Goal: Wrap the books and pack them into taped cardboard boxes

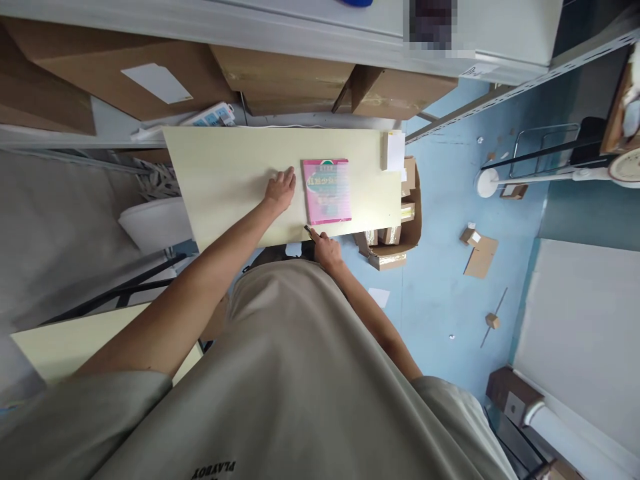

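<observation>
A pink booklet-like pack with a pale, glossy middle and a green mark at its far edge lies flat on the cream tabletop. Just left of it, my left hand rests on the table, fingers stretched out and holding nothing. My right hand is at the table's near edge, below the pack, closed around a slim dark tool. The tool's tip points up and left, close to the pack's near edge but apart from it. Its exact kind is too small to make out.
A small white box stands at the table's far right corner. Beyond the table, cardboard boxes fill a shelf. An open carton holding small boxes is at the right. Flattened cardboard lies on the blue floor.
</observation>
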A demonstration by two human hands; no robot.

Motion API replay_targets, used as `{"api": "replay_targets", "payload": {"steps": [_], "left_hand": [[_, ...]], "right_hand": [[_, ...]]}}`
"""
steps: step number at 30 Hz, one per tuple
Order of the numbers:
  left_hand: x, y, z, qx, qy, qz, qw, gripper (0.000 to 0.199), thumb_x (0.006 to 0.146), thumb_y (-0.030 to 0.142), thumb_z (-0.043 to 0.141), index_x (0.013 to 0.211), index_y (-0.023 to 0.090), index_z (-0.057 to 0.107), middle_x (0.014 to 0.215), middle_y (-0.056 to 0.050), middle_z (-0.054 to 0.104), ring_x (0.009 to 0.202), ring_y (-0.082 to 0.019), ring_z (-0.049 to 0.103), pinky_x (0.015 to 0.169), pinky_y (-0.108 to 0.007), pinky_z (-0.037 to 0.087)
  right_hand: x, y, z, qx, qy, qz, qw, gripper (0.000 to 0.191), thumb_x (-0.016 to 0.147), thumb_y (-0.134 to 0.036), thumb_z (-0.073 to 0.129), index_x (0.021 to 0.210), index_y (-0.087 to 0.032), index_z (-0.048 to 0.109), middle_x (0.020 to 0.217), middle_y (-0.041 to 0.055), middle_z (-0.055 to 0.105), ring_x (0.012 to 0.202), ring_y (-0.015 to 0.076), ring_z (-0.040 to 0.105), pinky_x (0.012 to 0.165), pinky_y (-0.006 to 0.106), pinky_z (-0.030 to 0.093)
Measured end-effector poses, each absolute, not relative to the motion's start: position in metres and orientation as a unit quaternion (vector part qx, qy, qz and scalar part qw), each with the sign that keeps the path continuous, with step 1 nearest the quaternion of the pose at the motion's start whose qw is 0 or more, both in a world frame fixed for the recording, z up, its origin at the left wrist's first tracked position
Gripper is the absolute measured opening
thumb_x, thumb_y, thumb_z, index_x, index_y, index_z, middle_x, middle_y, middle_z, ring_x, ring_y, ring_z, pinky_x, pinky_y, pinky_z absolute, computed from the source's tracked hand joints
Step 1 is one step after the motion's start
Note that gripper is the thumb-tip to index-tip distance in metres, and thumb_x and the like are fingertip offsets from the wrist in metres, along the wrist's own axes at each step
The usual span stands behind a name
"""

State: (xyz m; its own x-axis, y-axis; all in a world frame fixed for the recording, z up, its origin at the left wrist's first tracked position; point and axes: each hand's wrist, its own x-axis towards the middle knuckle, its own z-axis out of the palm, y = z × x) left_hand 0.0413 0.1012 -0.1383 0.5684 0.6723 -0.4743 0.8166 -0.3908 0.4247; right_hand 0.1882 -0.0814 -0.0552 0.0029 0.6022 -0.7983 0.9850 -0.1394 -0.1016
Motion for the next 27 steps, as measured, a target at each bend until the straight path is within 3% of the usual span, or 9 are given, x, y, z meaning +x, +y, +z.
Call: {"api": "replay_targets", "payload": {"steps": [3,7,11,14,16,18,21,23,27], "left_hand": [[0.035,0.097,-0.141,0.825,0.449,-0.094,0.330,0.097,0.095,0.034,0.071,0.174,0.008,0.022,0.183,-0.024,0.014,0.165,-0.049,0.021,0.129,-0.068,0.031],[0.017,0.079,-0.144,0.802,0.474,-0.017,0.363,0.090,0.094,0.024,0.068,0.172,0.005,0.027,0.182,-0.025,0.013,0.168,-0.039,0.023,0.134,-0.055,0.029],[-0.009,0.061,-0.122,0.729,0.551,0.051,0.403,0.069,0.096,0.021,0.065,0.161,0.005,0.048,0.167,-0.027,0.049,0.160,-0.033,0.044,0.133,-0.050,0.036],[-0.028,0.063,-0.086,0.694,0.551,0.138,0.441,0.054,0.094,0.020,0.067,0.148,0.018,0.065,0.146,-0.015,0.072,0.141,-0.029,0.066,0.125,-0.046,0.049],[-0.037,0.075,-0.059,0.664,0.550,0.213,0.460,0.052,0.093,0.022,0.070,0.145,0.025,0.068,0.134,-0.009,0.079,0.130,-0.027,0.073,0.119,-0.044,0.055],[-0.044,0.093,-0.029,0.642,0.544,0.299,0.450,0.047,0.094,0.025,0.070,0.141,0.025,0.071,0.129,-0.009,0.081,0.128,-0.026,0.074,0.117,-0.044,0.057],[-0.056,0.123,0.021,0.615,0.526,0.426,0.404,0.039,0.099,0.028,0.063,0.135,0.021,0.074,0.128,-0.011,0.081,0.124,-0.026,0.076,0.115,-0.044,0.058],[-0.066,0.136,0.055,0.601,0.522,0.479,0.370,0.037,0.100,0.027,0.058,0.133,0.020,0.074,0.129,-0.011,0.080,0.122,-0.026,0.077,0.115,-0.043,0.059],[-0.085,0.134,0.114,0.588,0.523,0.510,0.346,0.041,0.099,0.022,0.055,0.136,0.023,0.072,0.133,-0.009,0.079,0.124,-0.023,0.075,0.117,-0.043,0.058]], "right_hand": [[0.190,-0.094,-0.043,0.669,0.591,-0.372,0.254,0.077,0.106,-0.015,0.045,0.176,-0.038,0.023,0.138,0.0176,0.066,0.113,0.0335,0.076,0.095,0.043,0.059],[0.192,-0.102,-0.027,0.718,0.562,-0.360,0.198,0.069,0.107,-0.024,0.049,0.174,-0.031,0.032,0.138,0.0156,0.069,0.113,0.0317,0.075,0.095,0.040,0.058],[0.192,-0.083,-0.010,0.756,0.561,-0.331,0.063,0.069,0.103,-0.026,0.055,0.170,-0.026,0.041,0.139,0.0132,0.071,0.119,0.0308,0.074,0.097,0.038,0.059],[0.184,-0.043,0.006,0.744,0.586,-0.316,-0.058,0.074,0.096,-0.024,0.058,0.168,-0.024,0.041,0.141,0.0127,0.071,0.122,0.0308,0.072,0.101,0.040,0.059],[0.173,-0.003,0.022,0.732,0.596,-0.303,-0.133,0.074,0.093,-0.022,0.058,0.165,-0.025,0.041,0.136,0.0119,0.073,0.115,0.0310,0.075,0.098,0.043,0.060],[0.157,0.044,0.043,0.714,0.609,-0.280,-0.202,0.069,0.091,-0.023,0.057,0.159,-0.023,0.043,0.130,0.0122,0.075,0.109,0.0316,0.075,0.095,0.045,0.061],[0.126,0.120,0.082,0.663,0.657,-0.220,-0.283,0.056,0.092,-0.026,0.059,0.147,-0.019,0.051,0.133,0.0157,0.071,0.116,0.0326,0.072,0.099,0.045,0.058],[0.105,0.167,0.107,0.623,0.698,-0.178,-0.306,0.051,0.094,-0.027,0.060,0.144,-0.017,0.055,0.139,0.0181,0.065,0.123,0.0323,0.068,0.102,0.043,0.057],[0.071,0.241,0.140,0.602,0.739,-0.137,-0.269,0.046,0.100,-0.027,0.056,0.145,-0.017,0.060,0.147,0.0176,0.057,0.117,0.0295,0.069,0.099,0.039,0.056]]}}
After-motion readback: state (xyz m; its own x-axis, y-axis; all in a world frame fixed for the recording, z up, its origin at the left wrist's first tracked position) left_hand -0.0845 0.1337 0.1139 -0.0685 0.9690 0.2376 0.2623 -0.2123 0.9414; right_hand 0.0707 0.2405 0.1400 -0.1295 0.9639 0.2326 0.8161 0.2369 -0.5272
